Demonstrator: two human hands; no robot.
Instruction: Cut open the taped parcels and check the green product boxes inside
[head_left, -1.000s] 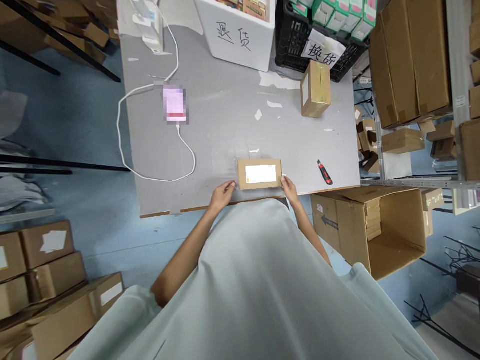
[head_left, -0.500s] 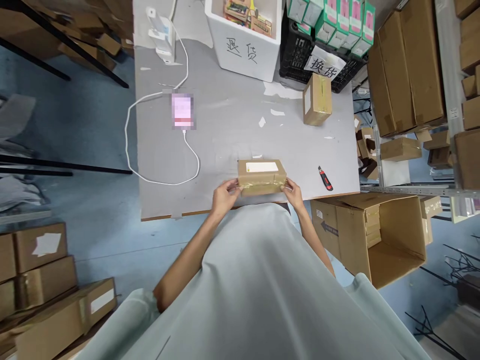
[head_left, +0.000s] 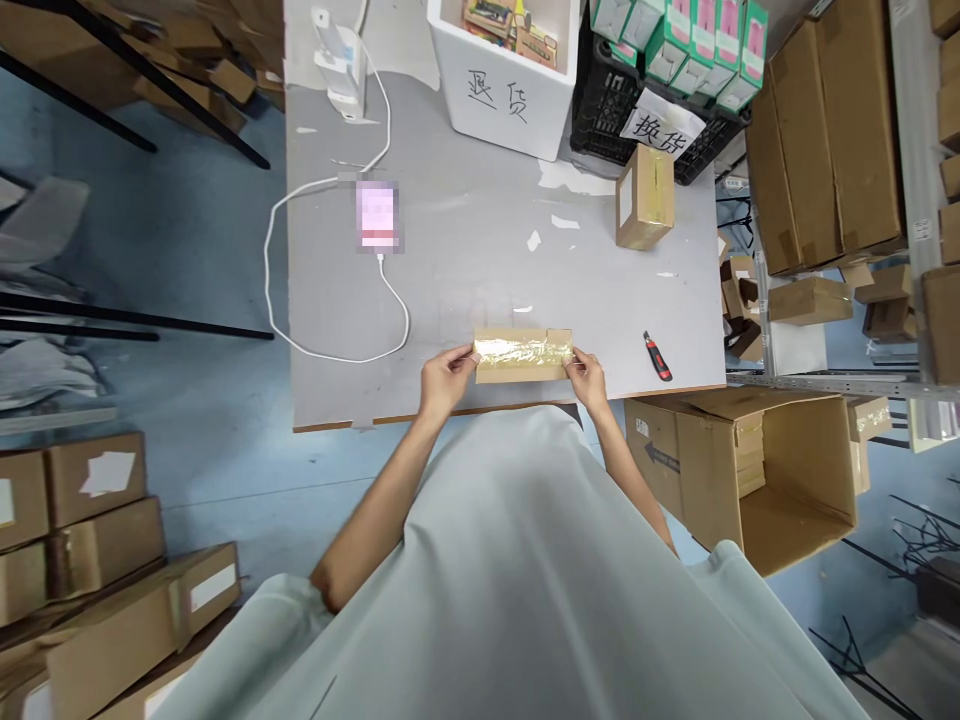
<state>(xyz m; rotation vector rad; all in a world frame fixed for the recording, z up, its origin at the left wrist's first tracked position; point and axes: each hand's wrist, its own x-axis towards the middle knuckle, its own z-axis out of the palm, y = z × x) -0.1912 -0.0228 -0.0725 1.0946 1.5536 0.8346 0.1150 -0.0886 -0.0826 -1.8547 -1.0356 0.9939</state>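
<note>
A small brown cardboard box (head_left: 523,356) is held at the front edge of the grey table, its side with shiny clear tape facing me. My left hand (head_left: 445,380) grips its left end between thumb and fingers. At the opposite end, my right hand (head_left: 588,380) pinches the box the same way. A red and black utility knife (head_left: 658,357) lies on the table to the right of my right hand. Whether the box rests on the tabletop or is lifted, I cannot tell.
Farther back on the table (head_left: 465,240) stand a taped carton (head_left: 645,198), a white bin (head_left: 502,110) and a black crate (head_left: 604,105) of green-and-pink boxes. A phone (head_left: 377,214) with a white cable lies left. A large open carton (head_left: 690,470) stands right, below table level.
The box has been turned in both hands: its white-labelled face was on top, and now the taped side shows instead. The whole view has shifted slightly.
</note>
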